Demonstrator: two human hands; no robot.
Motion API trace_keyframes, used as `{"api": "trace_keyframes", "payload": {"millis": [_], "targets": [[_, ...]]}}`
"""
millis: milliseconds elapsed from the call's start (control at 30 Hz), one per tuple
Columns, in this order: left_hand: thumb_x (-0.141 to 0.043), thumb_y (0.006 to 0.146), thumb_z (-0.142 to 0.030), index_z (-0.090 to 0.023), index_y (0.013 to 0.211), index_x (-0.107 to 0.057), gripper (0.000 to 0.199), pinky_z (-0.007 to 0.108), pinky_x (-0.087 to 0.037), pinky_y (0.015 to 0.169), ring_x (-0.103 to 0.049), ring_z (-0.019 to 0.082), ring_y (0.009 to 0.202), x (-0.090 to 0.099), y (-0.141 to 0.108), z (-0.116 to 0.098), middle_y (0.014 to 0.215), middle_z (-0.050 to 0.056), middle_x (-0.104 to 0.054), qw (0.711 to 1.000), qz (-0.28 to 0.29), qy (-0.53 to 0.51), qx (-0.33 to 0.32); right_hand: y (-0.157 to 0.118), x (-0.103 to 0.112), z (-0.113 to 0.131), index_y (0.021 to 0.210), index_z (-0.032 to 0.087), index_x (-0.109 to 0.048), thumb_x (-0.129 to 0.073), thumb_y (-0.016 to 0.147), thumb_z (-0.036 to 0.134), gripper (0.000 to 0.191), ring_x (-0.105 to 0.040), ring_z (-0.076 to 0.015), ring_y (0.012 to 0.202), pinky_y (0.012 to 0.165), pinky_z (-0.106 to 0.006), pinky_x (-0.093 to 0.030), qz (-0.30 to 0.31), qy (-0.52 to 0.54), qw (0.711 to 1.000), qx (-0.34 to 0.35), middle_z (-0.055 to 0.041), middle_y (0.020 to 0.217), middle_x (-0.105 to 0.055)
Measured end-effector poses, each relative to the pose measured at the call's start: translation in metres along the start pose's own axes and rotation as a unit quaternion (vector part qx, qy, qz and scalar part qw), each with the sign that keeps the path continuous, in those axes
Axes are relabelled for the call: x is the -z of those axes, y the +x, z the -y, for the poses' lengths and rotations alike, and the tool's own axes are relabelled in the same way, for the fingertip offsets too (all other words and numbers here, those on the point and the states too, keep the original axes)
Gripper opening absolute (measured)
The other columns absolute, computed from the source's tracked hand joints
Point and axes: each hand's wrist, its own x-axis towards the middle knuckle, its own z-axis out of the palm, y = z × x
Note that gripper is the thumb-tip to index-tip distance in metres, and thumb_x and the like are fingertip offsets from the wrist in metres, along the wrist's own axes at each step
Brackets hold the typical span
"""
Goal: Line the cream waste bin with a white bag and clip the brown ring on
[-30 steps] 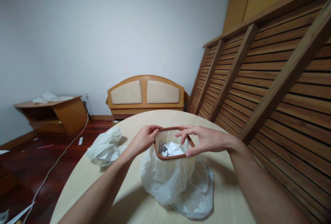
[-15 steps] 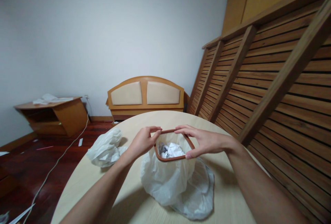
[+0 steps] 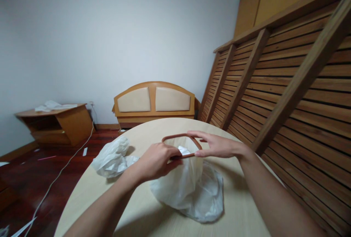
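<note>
Gripping the near edge of the brown rim with the left hand, at lower centre. Touching its right side with the right hand, thumb and fingers apart, above the white bag.

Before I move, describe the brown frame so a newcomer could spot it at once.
Start at the pale round table; near its middle sits a whitish bag. The thin, round-cornered brown frame rings its mouth, touched by the left hand and right hand. Its colour sets it apart from the bag and white contents.
</note>
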Motion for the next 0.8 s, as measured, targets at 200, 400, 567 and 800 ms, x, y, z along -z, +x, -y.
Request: {"api": "trace_keyframes", "payload": {"millis": [200, 400, 567, 800], "targets": [[-0.053, 0.095, -0.044, -0.025, 0.099, -0.074, 0.029, 0.026, -0.039, 0.064, -0.068, 0.02, 0.074, 0.002, 0.02, 0.041, 0.086, 0.005, -0.076, 0.985, -0.118, 0.047, 0.117, 0.005, 0.0, -0.031, 0.149, 0.024, -0.039, -0.064, 0.088, 0.05, 0.071, -0.045, -0.0308, 0.137, 0.113, -0.053, -0.039, -0.184, 0.013, 0.981, -0.057, -0.0138, 0.153, -0.043], [-0.053, 0.094, -0.047, -0.027, 0.109, -0.074, 0.033, 0.028, -0.045, 0.072, -0.07, 0.026, 0.091, 0.038, 0.051, 0.092, 0.1, 0.007, -0.077, 0.94, -0.211, 0.146, 0.225, 0.016, -0.008, -0.07, 0.151, 0.022, -0.036, -0.062, 0.088, 0.049, 0.073, -0.045, -0.0312, 0.138, 0.113, -0.052, -0.039, -0.195, 0.04, 0.976, -0.093, -0.0156, 0.156, -0.038], [-0.044, 0.097, -0.045, -0.025, 0.118, -0.07, 0.039, 0.032, -0.048, 0.079, -0.069, 0.029, 0.098, 0.053, 0.063, 0.133, 0.108, 0.01, -0.075, 0.91, -0.197, 0.238, 0.277, 0.026, -0.027, -0.101, 0.151, 0.018, -0.035, -0.058, 0.09, 0.048, 0.072, -0.042, -0.0318, 0.14, 0.116, -0.051, -0.034, -0.17, 0.021, 0.977, -0.127, -0.018, 0.157, -0.036], [-0.047, 0.094, -0.039, -0.022, 0.107, -0.075, 0.035, 0.035, -0.05, 0.079, -0.07, 0.03, 0.093, 0.033, 0.046, 0.174, 0.1, 0.012, -0.076, 0.906, -0.126, 0.264, 0.306, 0.035, -0.061, -0.141, 0.152, 0.015, -0.035, -0.05, 0.094, 0.051, 0.07, -0.035, -0.028, 0.145, 0.12, -0.046, -0.026, -0.137, -0.034, 0.978, -0.155, -0.0182, 0.157, -0.036]]}}
